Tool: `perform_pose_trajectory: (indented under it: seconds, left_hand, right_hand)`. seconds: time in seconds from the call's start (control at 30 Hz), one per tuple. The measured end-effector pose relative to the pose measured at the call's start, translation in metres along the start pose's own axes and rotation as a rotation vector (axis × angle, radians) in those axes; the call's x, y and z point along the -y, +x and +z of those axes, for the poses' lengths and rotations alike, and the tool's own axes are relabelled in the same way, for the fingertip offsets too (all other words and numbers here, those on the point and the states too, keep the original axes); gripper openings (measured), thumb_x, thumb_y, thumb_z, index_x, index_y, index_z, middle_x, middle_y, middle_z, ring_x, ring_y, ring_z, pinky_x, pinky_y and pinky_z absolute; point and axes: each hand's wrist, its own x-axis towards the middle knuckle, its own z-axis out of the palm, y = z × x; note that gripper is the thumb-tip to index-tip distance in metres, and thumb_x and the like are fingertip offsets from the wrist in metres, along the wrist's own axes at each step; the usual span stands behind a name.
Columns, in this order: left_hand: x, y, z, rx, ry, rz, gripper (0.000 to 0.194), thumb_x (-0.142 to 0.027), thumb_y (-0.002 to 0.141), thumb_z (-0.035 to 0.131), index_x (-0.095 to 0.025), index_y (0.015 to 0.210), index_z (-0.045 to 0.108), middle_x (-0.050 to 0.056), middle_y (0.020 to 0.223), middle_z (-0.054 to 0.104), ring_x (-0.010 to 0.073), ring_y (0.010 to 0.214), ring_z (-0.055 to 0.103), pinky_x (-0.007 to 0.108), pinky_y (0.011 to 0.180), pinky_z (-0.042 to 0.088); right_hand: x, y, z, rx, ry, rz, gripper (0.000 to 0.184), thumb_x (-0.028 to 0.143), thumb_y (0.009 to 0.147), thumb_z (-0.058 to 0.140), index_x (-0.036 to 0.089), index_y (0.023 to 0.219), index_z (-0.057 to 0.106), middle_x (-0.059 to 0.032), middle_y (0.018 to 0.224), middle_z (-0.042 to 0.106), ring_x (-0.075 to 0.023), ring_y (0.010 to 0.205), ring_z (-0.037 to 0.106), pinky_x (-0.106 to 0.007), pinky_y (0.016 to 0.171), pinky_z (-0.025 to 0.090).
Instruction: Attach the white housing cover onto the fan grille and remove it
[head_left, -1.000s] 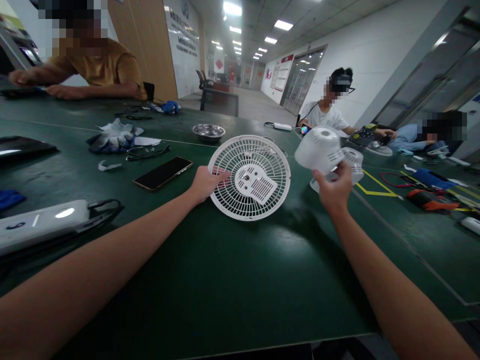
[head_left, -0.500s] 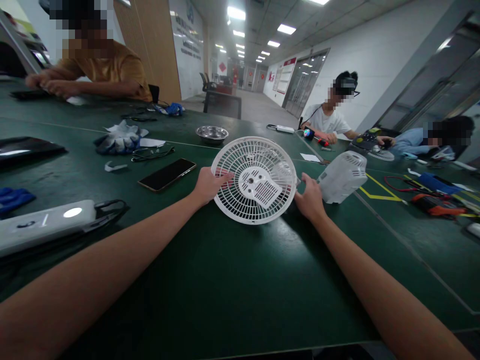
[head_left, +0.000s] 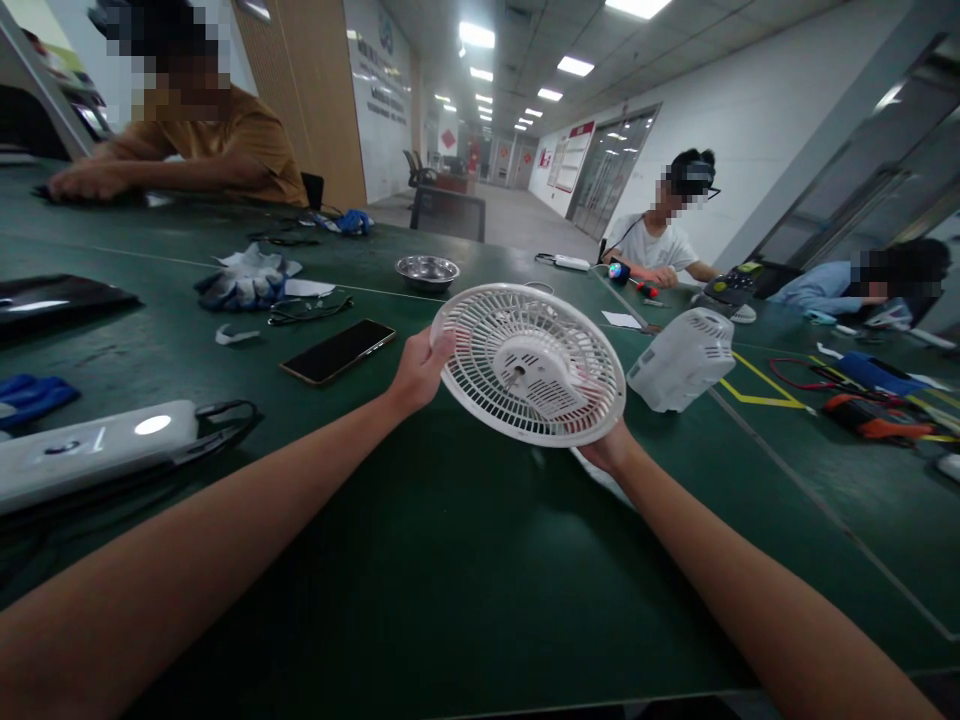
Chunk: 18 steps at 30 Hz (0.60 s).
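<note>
Left hand [head_left: 420, 374] grips grille [head_left: 534, 368] at left rim; right hand [head_left: 609, 446] under right rim, grasp unclear; housing [head_left: 682, 362] stands separate at right, the two unjoined

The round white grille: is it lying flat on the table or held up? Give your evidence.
The grille is held up, tilted: the left hand grips one edge; the right hand is under the opposite edge.

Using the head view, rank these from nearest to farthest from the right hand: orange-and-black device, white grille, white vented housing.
1. White grille: nearest, its lower right rim at the right hand.
2. White vented housing: just beyond the hand, to its right.
3. Orange-and-black device: farthest, well off to the right.
</note>
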Motion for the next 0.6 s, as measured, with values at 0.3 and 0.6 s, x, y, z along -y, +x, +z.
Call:
perform_pose_trajectory:
  seconds: [0.3,0.6]
  left_hand:
    - [0.013,0.006,-0.012,0.143,-0.488,-0.563,0.046,-0.049,0.089,0.053,-0.017,0.119,0.069,0.014,0.109,0.078,0.0265,0.087,0.075,0.038,0.072,0.061]
    - [-0.001,0.011,-0.003,0.188,-0.495,-0.959,0.013,-0.024,0.092,0.07,-0.012,0.089,0.076,0.012,0.084,0.08,0.0221,0.073,0.077,0.034,0.074,0.065]
  right_hand:
    - [0.011,-0.004,-0.005,-0.194,-0.511,-0.318,0.066,0.058,0.08,0.077,0.028,0.134,0.054,-0.0043,0.099,0.071,-0.0224,0.08,0.07,-0.036,0.067,0.058]
    - [0.002,-0.006,-0.01,-0.064,-0.93,-0.48,0.066,0.057,0.077,0.084,0.028,0.13,0.058,-0.0089,0.122,0.073,-0.0295,0.106,0.072,-0.048,0.096,0.059]
